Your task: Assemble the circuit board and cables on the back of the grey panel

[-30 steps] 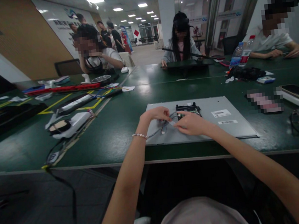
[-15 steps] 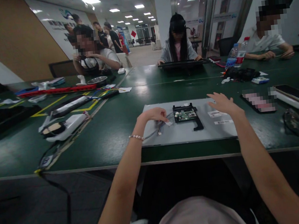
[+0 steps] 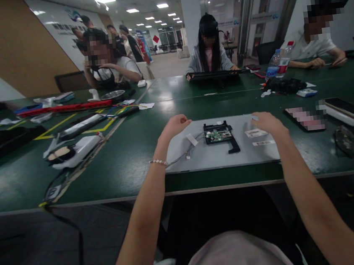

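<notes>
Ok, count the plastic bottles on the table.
2: the blue-labelled bottle and, just right of it, the red-capped bottle, both toward the far right of the table.

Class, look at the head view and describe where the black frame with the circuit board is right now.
In the head view, the black frame with the circuit board lies near the middle of the gray panel, between the two hands.

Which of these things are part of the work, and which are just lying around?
By the hands:
- grey panel
- circuit board in black bracket
- grey cables

Apparently just lying about:
- two bottles
- metal dish
- red strip
</notes>
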A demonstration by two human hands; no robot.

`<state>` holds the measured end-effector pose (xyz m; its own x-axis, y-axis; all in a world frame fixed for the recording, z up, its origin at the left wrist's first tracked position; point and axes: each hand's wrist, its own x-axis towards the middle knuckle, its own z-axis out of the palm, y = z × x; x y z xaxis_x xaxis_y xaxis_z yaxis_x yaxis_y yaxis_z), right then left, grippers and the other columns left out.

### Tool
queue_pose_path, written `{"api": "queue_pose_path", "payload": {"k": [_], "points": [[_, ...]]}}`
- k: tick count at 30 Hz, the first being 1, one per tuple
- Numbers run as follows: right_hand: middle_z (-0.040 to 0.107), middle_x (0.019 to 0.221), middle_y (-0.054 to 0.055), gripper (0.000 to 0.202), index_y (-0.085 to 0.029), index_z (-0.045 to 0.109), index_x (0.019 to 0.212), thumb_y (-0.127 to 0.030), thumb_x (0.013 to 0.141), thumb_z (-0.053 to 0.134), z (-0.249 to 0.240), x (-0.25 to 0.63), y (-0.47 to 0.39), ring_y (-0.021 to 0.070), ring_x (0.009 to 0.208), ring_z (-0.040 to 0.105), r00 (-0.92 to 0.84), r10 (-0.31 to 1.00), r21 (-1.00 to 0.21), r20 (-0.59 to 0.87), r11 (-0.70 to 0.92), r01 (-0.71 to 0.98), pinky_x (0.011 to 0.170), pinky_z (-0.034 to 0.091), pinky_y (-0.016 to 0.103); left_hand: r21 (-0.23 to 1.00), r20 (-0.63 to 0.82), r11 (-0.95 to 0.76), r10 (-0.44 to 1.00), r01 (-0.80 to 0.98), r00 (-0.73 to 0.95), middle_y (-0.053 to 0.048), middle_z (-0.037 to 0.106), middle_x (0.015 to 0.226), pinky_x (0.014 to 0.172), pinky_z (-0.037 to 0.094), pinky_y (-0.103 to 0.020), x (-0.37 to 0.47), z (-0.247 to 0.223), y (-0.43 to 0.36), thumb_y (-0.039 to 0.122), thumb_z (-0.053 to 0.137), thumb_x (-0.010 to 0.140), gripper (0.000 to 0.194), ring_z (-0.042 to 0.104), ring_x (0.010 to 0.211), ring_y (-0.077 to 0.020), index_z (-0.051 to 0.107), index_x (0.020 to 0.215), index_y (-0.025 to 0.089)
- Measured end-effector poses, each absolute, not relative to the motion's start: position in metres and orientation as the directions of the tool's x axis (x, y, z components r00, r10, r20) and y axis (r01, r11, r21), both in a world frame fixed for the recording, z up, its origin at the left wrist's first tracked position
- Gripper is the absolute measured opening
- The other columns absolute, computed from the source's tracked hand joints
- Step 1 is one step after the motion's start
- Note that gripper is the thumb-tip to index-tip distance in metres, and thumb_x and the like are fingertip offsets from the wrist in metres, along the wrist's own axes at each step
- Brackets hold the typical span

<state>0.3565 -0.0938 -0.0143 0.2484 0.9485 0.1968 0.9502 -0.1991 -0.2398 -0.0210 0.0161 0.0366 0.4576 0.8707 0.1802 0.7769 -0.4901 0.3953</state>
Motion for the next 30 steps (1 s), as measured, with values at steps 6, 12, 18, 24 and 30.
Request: {"api": "queue_pose_path", "payload": {"k": [6, 12, 18, 24, 30], "points": [[0.067, 0.122, 0.016, 0.046, -0.016, 0.066, 0.126, -0.01, 0.088, 0.04, 0.004, 0.348, -0.1, 0.03, 0.111, 0.064, 0.368, 0.794, -0.353, 0.483, -0.207, 0.912, 0.095, 0.049, 0.042, 0.22, 0.231, -0.311, 0.938, 0.925, 0.26, -0.011, 0.073, 0.101, 0.081, 0.049, -0.03, -0.023, 0.037, 0.013, 0.032, 0.053, 0.089, 0.026, 0.066, 0.094, -0.0237, 0.072, 0.101, 0.019], [0.065, 0.126, 0.012, 0.049, -0.018, 0.068, 0.12, -0.005, 0.08, 0.044, 0.006, 0.34, -0.1, 0.0277, 0.114, 0.061, 0.299, 0.759, -0.382, 0.579, -0.072, 0.921, 0.099, 0.047, 0.041, 0.196, 0.213, -0.271, 0.95, 0.942, 0.229, -0.011, 0.074, 0.104, 0.082, 0.049, -0.029, -0.019, 0.038, 0.009, 0.03, 0.05, 0.089, 0.029, 0.066, 0.097, -0.0235, 0.073, 0.103, 0.018], [0.066, 0.124, 0.01, 0.04, -0.019, 0.073, 0.109, -0.008, 0.079, 0.049, 0.007, 0.33, -0.1, 0.0266, 0.108, 0.064, 0.289, 0.791, -0.368, 0.54, -0.087, 0.926, 0.097, 0.049, 0.039, 0.198, 0.223, -0.283, 0.945, 0.939, 0.238, -0.011, 0.073, 0.106, 0.085, 0.048, -0.028, -0.021, 0.037, 0.01, 0.03, 0.05, 0.089, 0.029, 0.064, 0.098, -0.0226, 0.072, 0.102, 0.017], [0.076, 0.092, 0.01, 0.035, -0.02, 0.078, 0.087, -0.015, 0.088, 0.044, 0.018, 0.319, -0.104, 0.0259, 0.09, 0.07, 0.327, 0.881, -0.317, 0.34, -0.22, 0.923, 0.086, 0.052, 0.035, 0.185, 0.28, -0.341, 0.917, 0.922, 0.283, -0.015, 0.069, 0.114, 0.09, 0.047, -0.035, -0.004, 0.066, -0.015, 0.03, 0.05, 0.093, 0.029, 0.062, 0.104, -0.0268, 0.07, 0.105, 0.013], [0.077, 0.096, 0.011, 0.035, -0.019, 0.079, 0.093, -0.016, 0.088, 0.045, 0.014, 0.32, -0.102, 0.0278, 0.094, 0.071, 0.317, 0.898, -0.284, 0.304, -0.232, 0.93, 0.086, 0.052, 0.036, 0.166, 0.249, -0.567, 0.816, 0.807, 0.522, -0.015, 0.066, 0.115, 0.096, 0.045, -0.042, 0.05, 0.078, -0.129, 0.037, 0.047, 0.098, 0.033, 0.061, 0.109, -0.0303, 0.065, 0.113, 0.013]]}}
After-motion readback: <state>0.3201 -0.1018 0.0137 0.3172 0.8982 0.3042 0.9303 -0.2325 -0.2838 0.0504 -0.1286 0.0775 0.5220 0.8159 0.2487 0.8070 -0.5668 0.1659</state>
